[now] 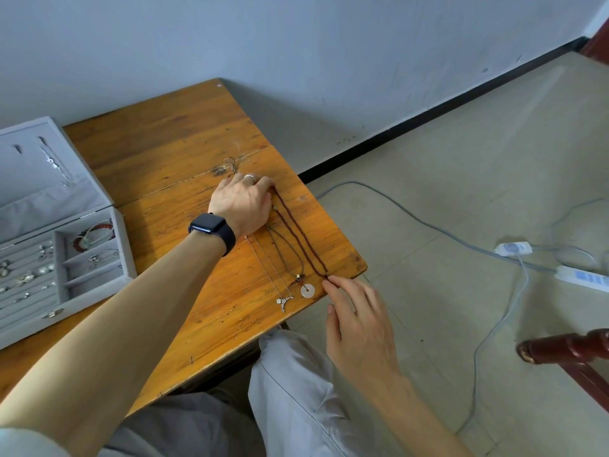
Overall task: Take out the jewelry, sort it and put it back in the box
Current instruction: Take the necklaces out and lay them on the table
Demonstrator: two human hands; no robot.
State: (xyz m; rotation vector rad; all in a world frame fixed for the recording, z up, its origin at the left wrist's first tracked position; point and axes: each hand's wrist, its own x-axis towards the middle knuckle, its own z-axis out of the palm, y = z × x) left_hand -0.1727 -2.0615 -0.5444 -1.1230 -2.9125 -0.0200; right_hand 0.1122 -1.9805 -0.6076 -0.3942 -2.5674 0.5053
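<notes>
**Step in hand: sorting.** Three necklaces lie side by side near the right edge of the table (164, 143), at frame centre. They are out of the jewelry box (95, 268), which stands open at the left of the frame.

- Outermost is the red-brown cord necklace (303, 235).
- Beside it lies a grey cord (286, 255) with a white disc pendant (307, 290).
- Innermost is a thin silver chain (263, 258) with a small silver pendant (285, 301).

**Hands.** They are well apart, one at each end of the red-brown cord.

- The left hand (244, 202), with a watch (211, 224) at the wrist, sits knuckles-up over the upper ends of all three necklaces, fingers bent down toward the table.
- The right hand (359, 324) is relaxed, fingers nearly straight. Its index fingertip touches the cord's lower end at the table edge, and the thumb stands off — no pinch shows.

**Next move, as judged.** The cord appears to be getting laid straight. Returning it calls for lifting one necklace at a time by its upper end, without dragging it across its neighbours. It would then go to the box lid (33, 159) at upper left, where a chain hangs.

**Hidden or unclear.**

- The left fingertips are under the hand, so I cannot tell whether they grip the cords or only pin them.
- The upper ends of all three necklaces are covered.
- Any pendant on the red-brown cord is masked by the right fingertip.
- A small looped item (230, 163) just beyond the left hand cannot be identified.
- The box is cut off at the frame's left edge, and the pieces in its slots are too small to name.
</notes>
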